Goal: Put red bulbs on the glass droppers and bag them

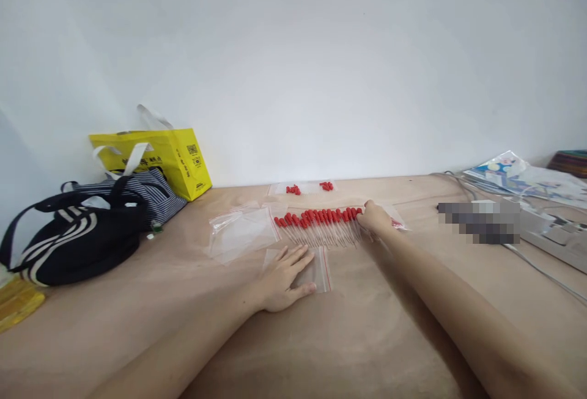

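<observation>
My left hand (287, 280) lies flat with its fingers spread, over a clear zip bag (322, 270) with a red seal line. Just beyond its fingertips, several thin pale sticks with red heads (321, 219) lie side by side in a slanting row, heads pointing away from me. At the right end of this row is my right hand (373, 219), its fingers closed in a pinch beside the last red heads. What sits between those fingertips is hidden. More clear zip bags (243, 234) lie flat left of the row.
Behind the row, a clear bag (312, 189) holds more red-headed sticks. A yellow shopping bag (188, 167), a striped bag (167, 197) and a black bag (87, 240) stand at left. At right are a white power strip (550, 240), cables and a printed plastic packet (518, 176).
</observation>
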### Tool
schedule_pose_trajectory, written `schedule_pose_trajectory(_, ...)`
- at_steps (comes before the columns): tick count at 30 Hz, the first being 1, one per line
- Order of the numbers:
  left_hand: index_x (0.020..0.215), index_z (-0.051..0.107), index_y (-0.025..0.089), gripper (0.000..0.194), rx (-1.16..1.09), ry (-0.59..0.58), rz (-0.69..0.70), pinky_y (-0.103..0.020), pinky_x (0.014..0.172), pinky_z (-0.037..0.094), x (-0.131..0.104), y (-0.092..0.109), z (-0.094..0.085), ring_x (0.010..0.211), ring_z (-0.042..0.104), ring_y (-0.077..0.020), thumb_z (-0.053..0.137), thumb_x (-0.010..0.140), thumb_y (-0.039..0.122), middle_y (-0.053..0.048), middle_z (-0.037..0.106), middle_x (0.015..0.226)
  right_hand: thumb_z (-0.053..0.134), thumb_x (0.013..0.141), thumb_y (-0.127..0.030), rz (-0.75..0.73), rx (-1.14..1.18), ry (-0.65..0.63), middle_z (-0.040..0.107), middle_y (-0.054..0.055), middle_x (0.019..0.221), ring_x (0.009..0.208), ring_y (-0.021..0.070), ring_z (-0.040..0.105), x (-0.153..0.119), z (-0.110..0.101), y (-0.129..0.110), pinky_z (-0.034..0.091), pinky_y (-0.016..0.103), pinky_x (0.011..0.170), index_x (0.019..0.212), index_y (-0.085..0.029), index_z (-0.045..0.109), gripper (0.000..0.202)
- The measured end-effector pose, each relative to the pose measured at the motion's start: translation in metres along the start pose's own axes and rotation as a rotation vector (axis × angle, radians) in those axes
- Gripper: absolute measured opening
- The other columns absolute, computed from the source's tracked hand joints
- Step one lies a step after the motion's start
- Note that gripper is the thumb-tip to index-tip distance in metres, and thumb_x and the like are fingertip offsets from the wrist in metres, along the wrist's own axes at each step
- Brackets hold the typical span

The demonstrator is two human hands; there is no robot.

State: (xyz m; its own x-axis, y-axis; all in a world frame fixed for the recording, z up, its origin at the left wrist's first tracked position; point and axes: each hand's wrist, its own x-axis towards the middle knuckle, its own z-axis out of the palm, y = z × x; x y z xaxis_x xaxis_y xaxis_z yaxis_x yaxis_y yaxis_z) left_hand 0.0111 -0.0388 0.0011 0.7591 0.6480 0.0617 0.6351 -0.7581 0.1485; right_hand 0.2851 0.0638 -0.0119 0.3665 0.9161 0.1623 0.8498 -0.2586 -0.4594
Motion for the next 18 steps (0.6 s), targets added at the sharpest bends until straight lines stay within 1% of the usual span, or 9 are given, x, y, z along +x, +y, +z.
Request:
schedule_pose_trajectory(4,0.133,0.023,0.016,0.061,-0.017,0.002,-0.051,-0.050,0.101,0.019,0.000,0.006,0.003,0.127,0.018,-0.0257,0.032,0.084,0.051,-0.014,0.023,0.137,0.050,0.067,-0.016,0.011,0.054,-0.020,0.060,0.022,0.090,0.088,0.0314,0.057,-0.002,-0.002,-0.005,0.041,0.037,0.070,0.096,-0.008,0.052,0.030)
schedule_pose_trajectory(7,0.133,0.023,0.016,0.061,-0.040,-0.007,-0.097,-0.048,0.103,0.017,-0.001,0.012,0.001,0.128,0.017,-0.0246,0.031,0.084,0.052,-0.013,0.022,0.138,0.048,0.068,-0.015,-0.010,0.142,-0.009,0.059,0.023,0.089,0.087,0.0304,0.056,-0.002,-0.011,-0.007,0.042,0.036,0.070,0.099,-0.006,0.050,0.032)
schedule_pose_trajectory(10,0.133,0.022,0.017,0.063,-0.069,-0.025,-0.135,-0.045,0.104,0.015,-0.001,0.017,0.000,0.128,0.015,-0.0229,0.029,0.083,0.055,-0.010,0.019,0.139,0.042,0.072,-0.016,-0.083,0.280,0.005,0.059,0.016,0.088,0.084,0.0230,0.057,-0.008,-0.023,-0.004,0.043,0.030,0.069,0.113,-0.007,0.040,0.042)
schedule_pose_trajectory(13,0.134,0.020,0.018,0.065,-0.089,-0.049,-0.162,-0.043,0.105,0.013,0.001,0.023,0.001,0.129,0.012,-0.0205,0.026,0.082,0.058,-0.010,0.017,0.140,0.033,0.078,-0.021,-0.155,0.419,0.002,0.057,0.005,0.078,0.070,0.0154,0.058,-0.027,-0.027,0.000,0.044,0.026,0.061,0.122,-0.013,0.030,0.044)
schedule_pose_trajectory(15,0.134,0.020,0.017,0.067,-0.099,-0.054,-0.176,-0.042,0.105,0.012,0.003,0.028,0.002,0.129,0.011,-0.0196,0.026,0.082,0.058,-0.010,0.016,0.141,0.031,0.079,-0.025,-0.179,0.538,0.010,0.054,0.000,0.070,0.062,0.0136,0.056,-0.043,-0.024,0.003,0.044,0.025,0.056,0.121,-0.015,0.029,0.043)
schedule_pose_trajectory(17,0.134,0.018,0.017,0.067,-0.109,-0.047,-0.180,-0.041,0.106,0.011,0.005,0.032,0.002,0.129,0.011,-0.0190,0.027,0.082,0.058,-0.009,0.015,0.141,0.036,0.077,-0.028,-0.183,0.795,0.028,0.049,-0.003,0.061,0.056,0.0132,0.052,-0.059,-0.016,0.006,0.043,0.025,0.053,0.116,-0.014,0.032,0.042)
schedule_pose_trajectory(18,0.134,0.018,0.017,0.067,-0.113,-0.043,-0.178,-0.041,0.106,0.010,0.007,0.033,0.003,0.129,0.011,-0.0189,0.027,0.082,0.058,-0.009,0.015,0.141,0.039,0.075,-0.029,-0.185,0.888,0.029,0.047,-0.004,0.059,0.053,0.0129,0.051,-0.065,-0.012,0.006,0.042,0.025,0.052,0.113,-0.014,0.034,0.041)
